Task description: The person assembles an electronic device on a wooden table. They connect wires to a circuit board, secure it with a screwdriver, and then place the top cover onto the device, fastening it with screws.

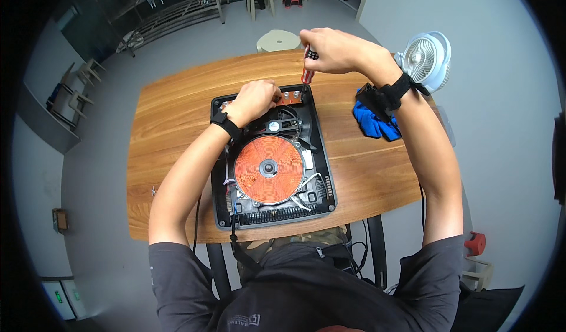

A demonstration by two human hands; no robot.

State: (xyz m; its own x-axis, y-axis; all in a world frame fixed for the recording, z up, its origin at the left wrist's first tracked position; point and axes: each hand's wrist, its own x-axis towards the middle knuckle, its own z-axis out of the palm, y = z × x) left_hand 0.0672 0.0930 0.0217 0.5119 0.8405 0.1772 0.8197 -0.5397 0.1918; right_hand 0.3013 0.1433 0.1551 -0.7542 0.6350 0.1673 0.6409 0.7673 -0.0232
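Observation:
An opened induction cooker [324, 182] lies on the table, its copper coil [250, 170] and inner parts bare. Across its far end runs a narrow orange circuit board [288, 98] with several round parts. My left hand [254, 101] is curled over this board, fingers closed at it; the fingertips are partly hidden. A screwdriver [308, 74] with a red and clear handle stands nearly upright in my closed right hand [335, 50]. Its tip reaches down to the board's right end, at the casing's far right corner.
The wooden table [171, 120] bears a blue cloth [374, 121] and a light blue fan [425, 58] at the right. Small metal pieces [153, 190] lie near its left edge. A pale stool [278, 40] stands beyond the far edge, a metal rack [177, 20] farther back.

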